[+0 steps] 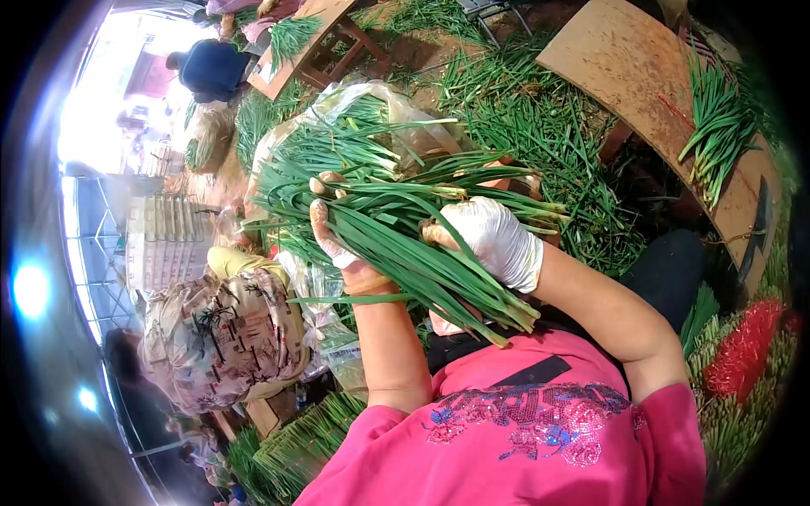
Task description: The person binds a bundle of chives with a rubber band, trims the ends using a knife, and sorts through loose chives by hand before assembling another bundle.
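Observation:
A long bunch of garlic chives (405, 253) lies slantwise across both my hands, its cut stem ends low at the right. My left hand (333, 236), partly covered by a white glove with bare fingertips showing, is closed around the leafy part. Around the stem side, my right hand (498, 240) in a white glove has its fingers curled and pressed on the bunch. Just beyond my hands, more loose chives (337, 148) lie in and over a clear plastic bag (426, 135). Some of their stems stick out behind my right hand.
A curved-looking wooden table (624, 59) at the right holds a bunch of greens (717, 126) and a dark, blade-like strip (759, 219). Red ties (747, 350) lie on stacked bundles. Loose leaves (540, 110) cover the ground. A person in a patterned shirt (228, 341) is close at left.

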A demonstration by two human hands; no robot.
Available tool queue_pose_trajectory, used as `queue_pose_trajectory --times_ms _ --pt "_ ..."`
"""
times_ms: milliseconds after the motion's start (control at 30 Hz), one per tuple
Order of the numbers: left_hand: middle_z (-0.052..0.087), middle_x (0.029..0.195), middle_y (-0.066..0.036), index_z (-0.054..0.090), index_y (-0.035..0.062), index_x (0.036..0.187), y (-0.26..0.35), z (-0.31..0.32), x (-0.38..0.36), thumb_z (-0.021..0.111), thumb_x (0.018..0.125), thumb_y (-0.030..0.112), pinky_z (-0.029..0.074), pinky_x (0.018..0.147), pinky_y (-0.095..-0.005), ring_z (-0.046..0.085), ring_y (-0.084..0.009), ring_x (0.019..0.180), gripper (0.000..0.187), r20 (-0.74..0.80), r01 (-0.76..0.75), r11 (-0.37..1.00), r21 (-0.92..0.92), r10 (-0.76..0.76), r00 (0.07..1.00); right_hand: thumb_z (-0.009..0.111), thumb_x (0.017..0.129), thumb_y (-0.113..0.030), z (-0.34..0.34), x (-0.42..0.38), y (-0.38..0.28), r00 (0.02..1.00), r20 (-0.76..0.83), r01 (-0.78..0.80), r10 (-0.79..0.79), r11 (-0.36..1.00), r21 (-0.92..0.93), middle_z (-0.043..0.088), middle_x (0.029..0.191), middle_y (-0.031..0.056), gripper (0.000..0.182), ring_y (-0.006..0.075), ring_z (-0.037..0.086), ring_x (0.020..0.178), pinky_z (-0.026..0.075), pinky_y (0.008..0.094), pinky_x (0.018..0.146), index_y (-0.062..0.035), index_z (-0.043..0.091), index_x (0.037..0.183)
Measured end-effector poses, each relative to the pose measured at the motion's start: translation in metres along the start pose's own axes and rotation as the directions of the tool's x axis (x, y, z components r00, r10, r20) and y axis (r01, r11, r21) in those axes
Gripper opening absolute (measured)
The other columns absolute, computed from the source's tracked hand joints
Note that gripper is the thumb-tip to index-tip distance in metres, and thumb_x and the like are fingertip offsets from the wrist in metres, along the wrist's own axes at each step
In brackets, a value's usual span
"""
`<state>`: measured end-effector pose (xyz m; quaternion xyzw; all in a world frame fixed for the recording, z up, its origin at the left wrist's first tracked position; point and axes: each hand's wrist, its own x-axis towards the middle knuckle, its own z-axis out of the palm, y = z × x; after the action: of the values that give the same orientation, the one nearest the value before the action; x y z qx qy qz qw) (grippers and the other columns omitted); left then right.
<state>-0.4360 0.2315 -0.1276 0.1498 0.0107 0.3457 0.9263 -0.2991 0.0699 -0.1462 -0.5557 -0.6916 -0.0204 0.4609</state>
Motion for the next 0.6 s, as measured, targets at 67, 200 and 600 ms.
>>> queue_pose_trajectory --times_ms 67,200,600 --pt "0.063 0.108 0.008 0.060 0.0173 0.111 -0.001 0.003 -0.002 0.060 0.085 0.020 0.046 0.091 -0.0374 0.060 -0.0097 0.091 0.026 -0.030 -0.067 0.996 0.066 0.069 0.997 0.061 0.078 -0.013 -0.003 -0.002 0.000 0.980 -0.189 -0.028 0.068 0.978 0.206 0.057 0.072 0.0103 0.016 0.0283 0.058 0.064 0.047 0.0362 0.055 -0.0041 0.062 0.092" --pt "0.064 0.105 0.009 0.059 0.0163 0.113 0.001 0.002 -0.003 0.059 0.086 0.020 0.042 0.097 -0.0403 0.059 -0.0093 0.095 0.027 -0.024 -0.129 0.989 0.076 0.131 0.991 0.065 0.073 -0.003 -0.078 -0.040 -0.009 0.944 -0.044 -0.323 0.326 0.945 0.061 0.062 0.081 0.0084 0.020 0.0252 0.061 0.071 0.050 0.0331 0.063 -0.0055 0.065 0.093" --pt "0.053 0.110 0.004 0.057 0.0182 0.104 -0.003 0.007 0.000 0.060 0.086 0.018 0.051 0.080 -0.0344 0.060 -0.0094 0.087 0.019 0.210 -0.104 0.990 0.091 0.083 0.974 0.056 0.081 -0.005 -0.153 -0.088 0.004 0.810 0.139 -0.541 0.570 0.817 -0.197 0.058 0.092 0.0131 0.037 0.0310 0.058 0.084 0.047 0.0350 0.077 -0.0104 0.061 0.116"
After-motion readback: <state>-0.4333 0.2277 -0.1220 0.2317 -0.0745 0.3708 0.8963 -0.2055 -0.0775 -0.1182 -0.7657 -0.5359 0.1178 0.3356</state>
